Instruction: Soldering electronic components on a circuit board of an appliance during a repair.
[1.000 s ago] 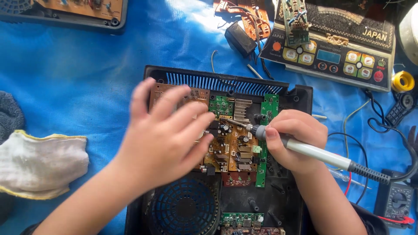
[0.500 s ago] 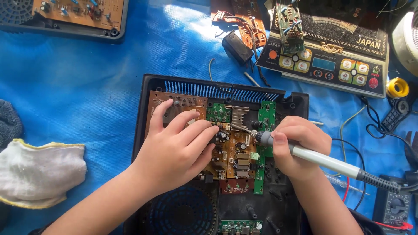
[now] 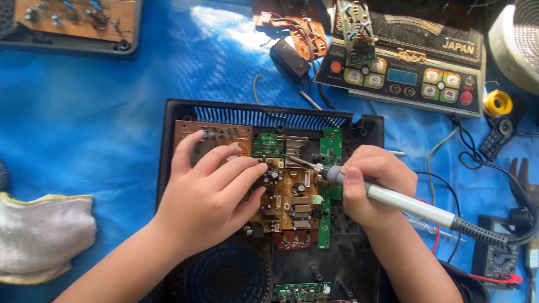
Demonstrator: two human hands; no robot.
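surface: blue tarp [image 3: 101, 112] | on it: black open casing [image 3: 370, 264], white cloth [image 3: 39, 235], control panel [image 3: 404, 73]

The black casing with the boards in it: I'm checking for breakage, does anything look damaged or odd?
Yes. The black casing has a chipped gap in its slotted back rim near the right corner. A small circuit board lies loose and tilted on the control panel behind. The left hand rests on the brown board; the right hand holds a soldering iron.

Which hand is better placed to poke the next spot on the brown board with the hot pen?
Probably the right hand: it grips the soldering iron, whose tip sits over the brown circuit board. The left hand lies flat on the board, holding no tool.
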